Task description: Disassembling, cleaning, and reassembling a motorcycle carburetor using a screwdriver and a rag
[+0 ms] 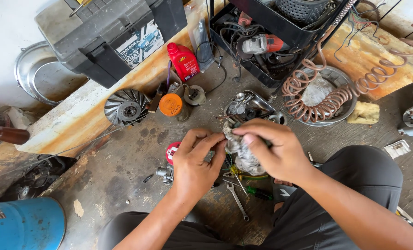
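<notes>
- A blue drum (24,224) is lying at the bottom left corner of the concrete floor (123,171), well apart from the hands.
- A grey toolbox (100,34) is sitting at the top left, resting on a rusty, paint-worn slab (77,115) that is running along the floor's upper edge.
- A finned metal fan wheel (126,107) is leaning at the slab's lower edge, with an orange-lidded tin (171,105) just to its right and a red oil bottle (183,61) standing behind the tin.
- The left hand (195,162) is hovering over the middle of the floor, its fingertips pinched together on the left edge of a dirty grey rag (241,150).
- The rag is bunched between both hands, above a wrench (238,201) and a green-handled screwdriver (257,192) that are lying on the floor near the person's knees.
- The right hand (276,148) is closed around the rag's right side, thumb pressing on top; whatever may be wrapped inside cannot be told.
- A small metal tray (257,99) of parts is sitting just beyond the hands.
- A black crate (280,28) holding an angle grinder (262,44) is standing at the top, right of centre.
- A coiled copper-coloured hose (336,95) is draping over a round metal pan (347,109) toward the floor's right edge.
</notes>
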